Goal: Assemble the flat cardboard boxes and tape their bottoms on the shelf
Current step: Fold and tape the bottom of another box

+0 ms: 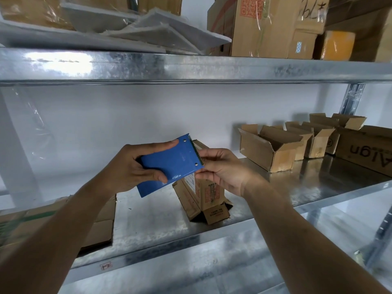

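My left hand (131, 166) grips a blue tape dispenser (171, 162) by its body, thumb on top and fingers underneath. At the dispenser's serrated cutting edge, the fingertips of my right hand (222, 168) pinch; whether tape is between them I cannot tell. Directly behind and below the dispenser, a small cardboard box (203, 198) stands upright on the metal shelf (152, 225) with its flaps splayed at the base. Flattened cardboard (99, 228) lies at the left of the shelf, partly under my left forearm.
Several assembled open boxes (273, 145) stand in a row at the right back of the shelf, beside a larger printed box (367, 151). The shelf above (191, 66) carries wrapped flat packs and big cartons. A steel upright (352, 98) stands at the right.
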